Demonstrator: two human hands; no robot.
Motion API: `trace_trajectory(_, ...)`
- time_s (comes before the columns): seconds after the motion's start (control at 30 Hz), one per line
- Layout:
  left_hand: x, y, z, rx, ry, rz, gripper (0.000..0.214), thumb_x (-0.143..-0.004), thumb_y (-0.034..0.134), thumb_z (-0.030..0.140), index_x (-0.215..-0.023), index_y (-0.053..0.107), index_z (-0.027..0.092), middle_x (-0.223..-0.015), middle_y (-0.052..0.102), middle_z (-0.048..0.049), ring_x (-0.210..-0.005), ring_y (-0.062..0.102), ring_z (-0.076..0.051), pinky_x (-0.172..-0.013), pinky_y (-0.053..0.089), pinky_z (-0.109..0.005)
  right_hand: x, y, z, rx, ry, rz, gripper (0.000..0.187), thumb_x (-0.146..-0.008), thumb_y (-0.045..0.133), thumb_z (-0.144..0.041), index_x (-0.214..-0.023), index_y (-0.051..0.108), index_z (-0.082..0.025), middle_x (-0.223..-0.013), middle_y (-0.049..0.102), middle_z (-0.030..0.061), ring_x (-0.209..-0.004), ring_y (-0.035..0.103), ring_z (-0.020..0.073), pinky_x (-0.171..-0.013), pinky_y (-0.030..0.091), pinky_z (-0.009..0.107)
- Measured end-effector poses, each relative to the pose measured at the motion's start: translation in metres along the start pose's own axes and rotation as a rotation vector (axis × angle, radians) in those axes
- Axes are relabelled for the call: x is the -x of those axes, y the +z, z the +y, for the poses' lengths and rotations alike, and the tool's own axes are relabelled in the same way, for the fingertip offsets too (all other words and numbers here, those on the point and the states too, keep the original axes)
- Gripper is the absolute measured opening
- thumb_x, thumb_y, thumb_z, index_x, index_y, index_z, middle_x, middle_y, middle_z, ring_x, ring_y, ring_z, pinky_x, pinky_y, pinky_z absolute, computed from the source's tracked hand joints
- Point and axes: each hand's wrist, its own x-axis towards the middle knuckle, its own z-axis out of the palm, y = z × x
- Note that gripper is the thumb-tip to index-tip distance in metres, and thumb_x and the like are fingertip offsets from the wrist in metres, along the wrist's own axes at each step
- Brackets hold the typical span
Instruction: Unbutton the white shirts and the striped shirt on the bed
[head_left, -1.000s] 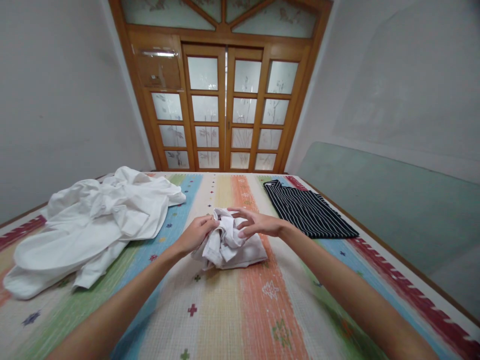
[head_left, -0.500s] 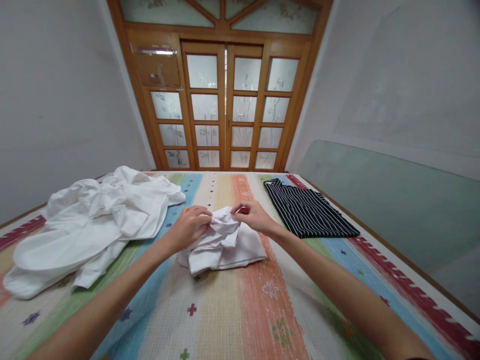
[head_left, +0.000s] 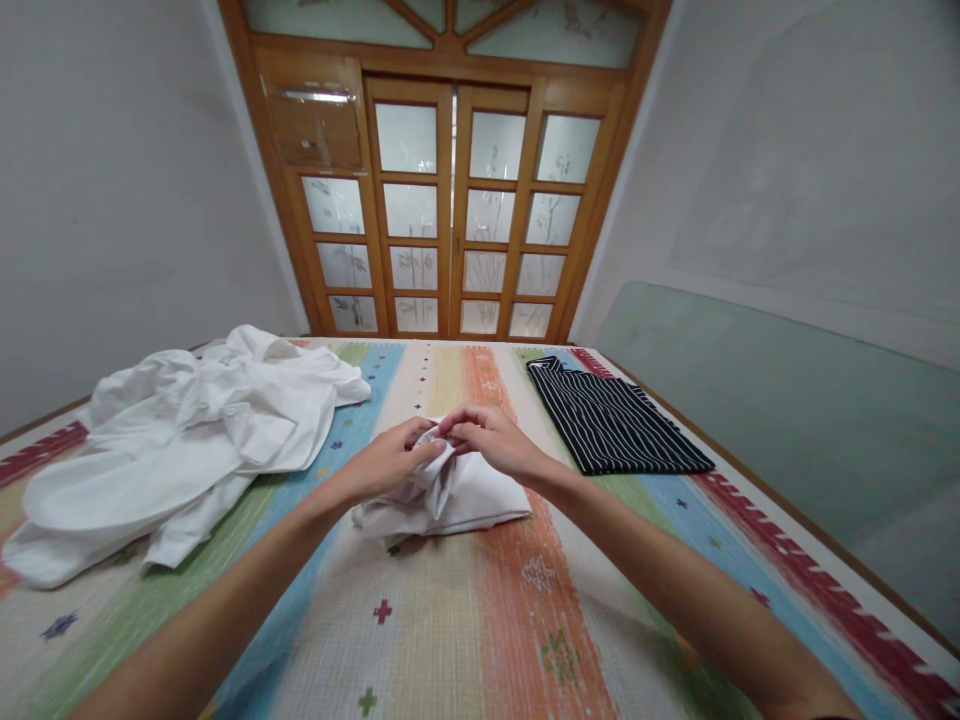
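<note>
A folded white shirt [head_left: 480, 492] lies in the middle of the bed, its upper part bunched and raised between my hands. My left hand [head_left: 394, 458] pinches the bunched cloth from the left, thumb on top. From the right, my right hand [head_left: 487, 437] grips the same cloth with bent fingers close to the left thumb. The fingertips partly hide the gathered fabric, while the lower edge of the shirt rests flat on the bedspread.
A loose heap of white clothing [head_left: 172, 440] spreads over the left side. On the right lies a neatly folded black shirt with white stripes [head_left: 619, 420]. Beneath everything is a striped, colourful bedspread [head_left: 442, 630]. A pale green headboard-like panel [head_left: 750, 370] borders the right edge; wooden glazed doors [head_left: 450, 190] stand beyond.
My hands have come closer together over the white shirt, the right one moving left. The cloth between them is gathered tighter and narrower. The other clothes have not been moved.
</note>
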Motion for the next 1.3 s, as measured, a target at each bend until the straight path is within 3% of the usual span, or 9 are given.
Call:
trace_trajectory(0.1,0.002,-0.002,-0.007,0.145,-0.045,-0.125,0.051,-0.069,0.067,0.029,-0.118,0.056,0.018,-0.089,0.07,-0.0041,-0.075,0.064,-0.018,-0.064,0.046,-0.026,0.001,0.002,0.002,0.339,-0.127,-0.088,0.028,-0.084,0.046,-0.011,-0.094,0.071,-0.017,-0.096,0.072,0.0061,-0.091,0.064,0.0174,-0.084,0.048,0.032)
trace_trajectory(0.23,0.004,-0.007,-0.01,0.246,-0.061,-0.12,0.071,-0.064,0.065,0.022,-0.132,0.042,0.02,-0.089,0.068,-0.0034,-0.072,0.063,-0.017,-0.061,0.043,-0.025,0.001,0.0,0.0,0.719,-0.29,-0.087,0.036,-0.09,0.043,-0.009,-0.117,0.066,-0.018,-0.119,0.068,0.0105,-0.109,0.06,0.0222,-0.094,0.041,0.036)
trace_trajectory(0.5,0.013,-0.033,0.0,0.117,-0.031,0.051,0.05,-0.069,0.061,0.027,-0.118,0.057,0.017,-0.074,0.066,-0.0005,-0.061,0.057,-0.014,-0.054,0.038,-0.022,0.004,-0.014,0.006,1.443,-0.049,-0.046,0.034,-0.096,0.048,-0.036,-0.089,0.074,-0.016,-0.088,0.072,0.0198,-0.106,0.058,0.0353,-0.092,0.034,0.047)
trace_trajectory(0.63,0.019,-0.049,0.003,0.134,-0.029,0.233,0.042,-0.067,0.065,0.033,-0.105,0.063,0.015,-0.071,0.066,-0.0011,-0.054,0.052,-0.012,-0.049,0.033,-0.021,0.006,-0.022,0.013,1.426,0.02,-0.033,0.043,-0.095,0.047,-0.049,-0.095,0.073,-0.016,-0.093,0.072,0.0187,-0.098,0.062,0.0317,-0.086,0.037,0.042)
trace_trajectory(0.73,0.022,-0.053,0.009,0.149,-0.014,0.308,0.042,-0.066,0.066,0.034,-0.103,0.064,0.015,-0.068,0.066,-0.001,-0.051,0.05,-0.011,-0.047,0.031,-0.02,0.002,-0.019,0.013,1.177,0.018,-0.021,0.042,-0.096,0.045,-0.05,-0.097,0.071,-0.016,-0.087,0.072,0.0116,-0.081,0.063,0.0232,-0.072,0.038,0.032)
trace_trajectory(0.93,0.023,-0.043,0.024,0.325,0.049,0.489,0.048,-0.06,0.073,0.032,-0.104,0.062,0.016,-0.07,0.064,0.0013,-0.054,0.052,-0.011,-0.051,0.036,-0.021,0.001,0.006,-0.013,0.672,-0.185,0.105,0.057,-0.099,0.031,-0.053,-0.061,0.054,-0.017,-0.058,0.052,-0.0002,-0.055,0.046,0.0112,-0.054,0.028,0.025)
trace_trajectory(1.03,0.024,-0.039,0.034,0.433,0.065,0.597,0.045,-0.054,0.078,0.03,-0.094,0.063,0.017,-0.067,0.062,0.0022,-0.055,0.053,-0.011,-0.051,0.037,-0.021,0.013,0.018,-0.03,0.712,-0.307,-0.034,0.046,-0.092,0.045,-0.055,-0.071,0.058,-0.017,-0.06,0.054,-0.0011,-0.056,0.046,0.0109,-0.054,0.029,0.024)
trace_trajectory(1.17,0.028,-0.04,0.042,0.566,0.081,0.696,0.03,-0.055,0.078,0.022,-0.082,0.064,0.017,-0.064,0.061,0.0033,-0.053,0.05,-0.009,-0.047,0.034,-0.019,0.021,0.02,-0.033,1.044,-0.258,-0.067,0.035,-0.083,0.062,-0.034,-0.115,0.06,-0.02,-0.071,0.065,0.0028,-0.06,0.052,0.0151,-0.057,0.032,0.025)
trace_trajectory(1.3,0.042,-0.034,0.05,0.517,0.127,0.671,0.018,-0.059,0.075,0.019,-0.074,0.065,0.017,-0.068,0.062,0.0026,-0.058,0.054,-0.01,-0.05,0.042,-0.018,0.004,-0.001,-0.024,0.905,-0.247,0.038,0.034,-0.074,0.052,-0.007,-0.1,0.069,-0.02,-0.081,0.071,0.0044,-0.073,0.061,0.0175,-0.064,0.04,0.026)
